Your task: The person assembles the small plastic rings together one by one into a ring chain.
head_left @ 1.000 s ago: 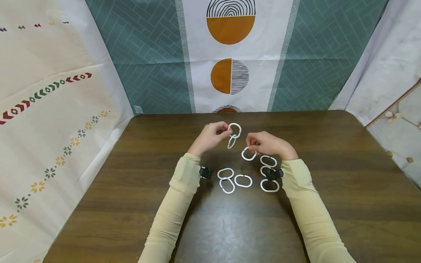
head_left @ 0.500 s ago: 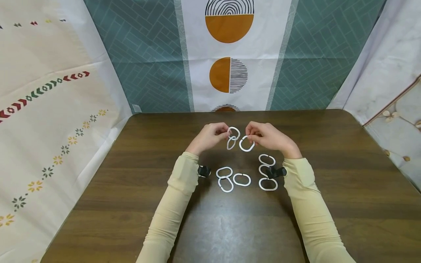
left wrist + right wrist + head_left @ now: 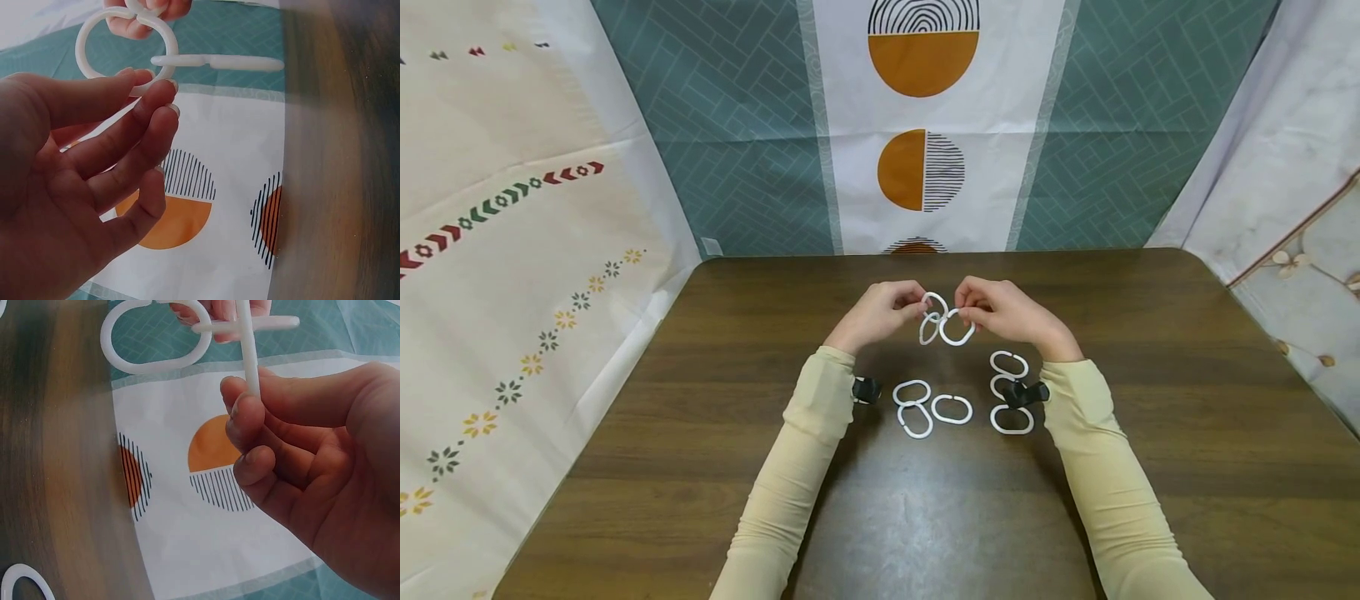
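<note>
White oval links (image 3: 957, 343) are between my two hands, over the 12 o'clock side of the dark wooden worktop (image 3: 647, 433). My left hand (image 3: 880, 313) pinches one link, the left-held link (image 3: 81, 47), between thumb and fingertips, gripping it at about 5 o'clock of its ring as the left wrist view shows it. Hooked through that ring at about 3 o'clock is a hanging link (image 3: 247, 63), held by neither hand. My right hand (image 3: 1011, 315) pinches the right-held link (image 3: 248, 353) by thumb and fingers; it meets the left-held link at 12 o'clock in the left wrist view, though I can't fairly tell whether it has passed through or only touches. My hands are near each other but apart, with the links bridging the gap. Below them, near 6 o'clock, a single link (image 3: 951, 422) lies on the worktop, just beside an overlapping pair of links (image 3: 915, 405) toward 7 o'clock. Between 4 and 5 o'clock lies a column of three links (image 3: 1011, 432), its middle one partly covered by my black wrist camera (image 3: 1027, 394). Beyond the worktop's 12 o'clock edge hangs a teal-and-white cloth (image 3: 745, 125) with orange circles.
</note>
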`<act>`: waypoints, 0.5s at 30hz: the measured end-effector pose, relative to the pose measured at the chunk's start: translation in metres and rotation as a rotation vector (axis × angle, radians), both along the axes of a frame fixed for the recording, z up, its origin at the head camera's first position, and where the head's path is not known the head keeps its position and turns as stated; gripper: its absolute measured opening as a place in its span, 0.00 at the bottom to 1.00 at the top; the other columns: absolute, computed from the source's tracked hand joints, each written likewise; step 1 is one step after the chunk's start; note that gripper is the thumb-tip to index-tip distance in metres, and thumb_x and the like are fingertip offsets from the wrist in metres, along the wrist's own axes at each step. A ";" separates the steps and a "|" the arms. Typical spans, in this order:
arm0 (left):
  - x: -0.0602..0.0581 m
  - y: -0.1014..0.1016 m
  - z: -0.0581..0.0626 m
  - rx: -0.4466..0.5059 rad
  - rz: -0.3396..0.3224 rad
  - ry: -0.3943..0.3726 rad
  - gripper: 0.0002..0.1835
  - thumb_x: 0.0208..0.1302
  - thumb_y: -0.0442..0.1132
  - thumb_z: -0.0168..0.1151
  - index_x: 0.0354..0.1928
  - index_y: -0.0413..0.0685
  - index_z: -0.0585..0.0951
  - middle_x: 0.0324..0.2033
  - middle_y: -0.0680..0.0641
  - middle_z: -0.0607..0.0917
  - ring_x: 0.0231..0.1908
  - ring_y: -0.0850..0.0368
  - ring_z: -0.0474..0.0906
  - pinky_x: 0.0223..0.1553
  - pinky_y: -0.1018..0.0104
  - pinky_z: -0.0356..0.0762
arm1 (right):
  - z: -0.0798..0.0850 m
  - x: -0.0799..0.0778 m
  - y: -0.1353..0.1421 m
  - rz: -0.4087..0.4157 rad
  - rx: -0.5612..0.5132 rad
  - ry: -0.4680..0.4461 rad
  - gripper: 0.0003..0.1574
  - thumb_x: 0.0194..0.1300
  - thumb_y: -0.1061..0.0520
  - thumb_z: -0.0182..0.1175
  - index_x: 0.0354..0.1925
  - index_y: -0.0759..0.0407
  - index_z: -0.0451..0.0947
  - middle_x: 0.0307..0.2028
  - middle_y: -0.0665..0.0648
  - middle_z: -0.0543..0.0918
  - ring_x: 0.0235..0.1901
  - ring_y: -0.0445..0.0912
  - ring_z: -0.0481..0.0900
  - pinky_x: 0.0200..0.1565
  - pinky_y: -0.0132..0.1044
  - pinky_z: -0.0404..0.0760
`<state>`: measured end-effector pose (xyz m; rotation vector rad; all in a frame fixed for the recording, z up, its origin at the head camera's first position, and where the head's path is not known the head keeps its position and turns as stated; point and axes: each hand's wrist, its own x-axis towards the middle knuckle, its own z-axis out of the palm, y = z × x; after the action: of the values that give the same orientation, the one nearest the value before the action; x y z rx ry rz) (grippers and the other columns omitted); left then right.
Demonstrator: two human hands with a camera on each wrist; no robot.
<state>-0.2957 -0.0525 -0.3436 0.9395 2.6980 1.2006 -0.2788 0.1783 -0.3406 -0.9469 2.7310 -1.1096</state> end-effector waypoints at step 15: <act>0.003 -0.001 0.003 0.013 0.014 0.032 0.07 0.66 0.37 0.61 0.40 0.41 0.83 0.33 0.43 0.85 0.35 0.55 0.78 0.41 0.67 0.74 | 0.000 0.001 -0.001 -0.046 -0.026 -0.009 0.03 0.67 0.67 0.55 0.40 0.63 0.72 0.27 0.58 0.83 0.29 0.58 0.80 0.31 0.32 0.76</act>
<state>-0.2931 -0.0538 -0.3407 0.9518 2.7295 1.2169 -0.2777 0.1777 -0.3403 -0.8846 2.7510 -1.1570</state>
